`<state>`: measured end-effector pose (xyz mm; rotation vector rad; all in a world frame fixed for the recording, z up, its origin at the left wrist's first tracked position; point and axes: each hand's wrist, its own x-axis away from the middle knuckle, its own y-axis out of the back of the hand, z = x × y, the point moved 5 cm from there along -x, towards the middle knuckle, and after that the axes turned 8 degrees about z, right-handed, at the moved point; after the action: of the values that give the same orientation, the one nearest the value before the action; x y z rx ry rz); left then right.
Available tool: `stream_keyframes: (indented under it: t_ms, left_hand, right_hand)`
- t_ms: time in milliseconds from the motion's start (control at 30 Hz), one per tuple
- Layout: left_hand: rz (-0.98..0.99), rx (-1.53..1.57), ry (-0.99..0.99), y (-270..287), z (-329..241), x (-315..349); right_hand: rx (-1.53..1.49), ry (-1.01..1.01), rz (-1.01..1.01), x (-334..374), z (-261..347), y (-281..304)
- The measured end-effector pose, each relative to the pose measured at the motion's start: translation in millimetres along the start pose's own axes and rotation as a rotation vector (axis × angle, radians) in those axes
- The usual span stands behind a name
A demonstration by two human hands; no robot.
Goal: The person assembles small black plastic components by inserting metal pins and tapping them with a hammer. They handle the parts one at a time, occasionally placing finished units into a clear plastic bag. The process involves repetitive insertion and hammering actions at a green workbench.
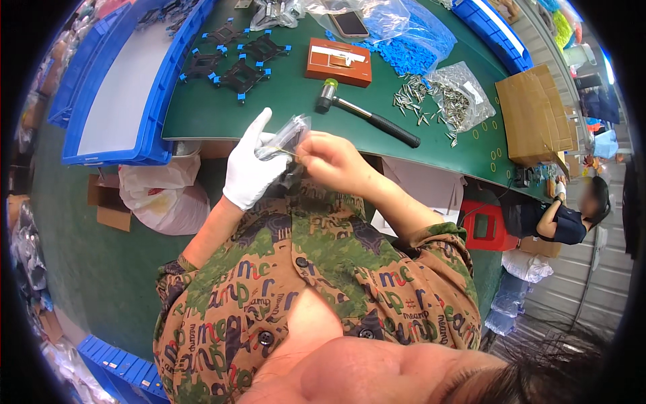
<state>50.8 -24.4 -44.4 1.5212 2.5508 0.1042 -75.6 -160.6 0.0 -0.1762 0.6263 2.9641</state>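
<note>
In front of my chest, at the near edge of the green table, I hold a small clear plastic bag (293, 133); what is inside it is hard to make out. My left hand (250, 168), in a white glove, grips the bag from the left with its thumb pointing up. The fingers of my bare right hand (333, 161) pinch the bag's right side. Beyond my hands lies a hammer (373, 120) with a black handle and a yellow-green tip. Several black X-shaped parts (240, 75) with blue ends lie at the far left.
A reddish-brown box (338, 62) lies near a phone (349, 25). Blue pieces (410, 54) and silver metal pins (452, 108) spread at the right. A blue tray (145, 138) stands left, a cardboard box (531, 118) right. A co-worker (562, 219) sits at the far right.
</note>
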Motion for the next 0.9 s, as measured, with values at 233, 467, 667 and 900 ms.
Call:
stream_keyframes:
  t_ms: [233,467,667,900]
  left_hand:
    - [0.171,0.115,0.168,2,9,5]
    - [0.24,0.667,0.423,-25,44,59]
    - [0.357,0.256,0.423,-38,47,67]
    - [0.169,-0.103,0.148,-26,25,43]
  right_hand:
    - [-0.646,-0.478,0.297,15,-21,-27]
    - [-0.958,-0.598,0.331,39,-22,-52]
    - [-1.13,-0.518,0.218,50,-33,-61]
    - [-1.049,-0.51,0.085,42,-32,-53]
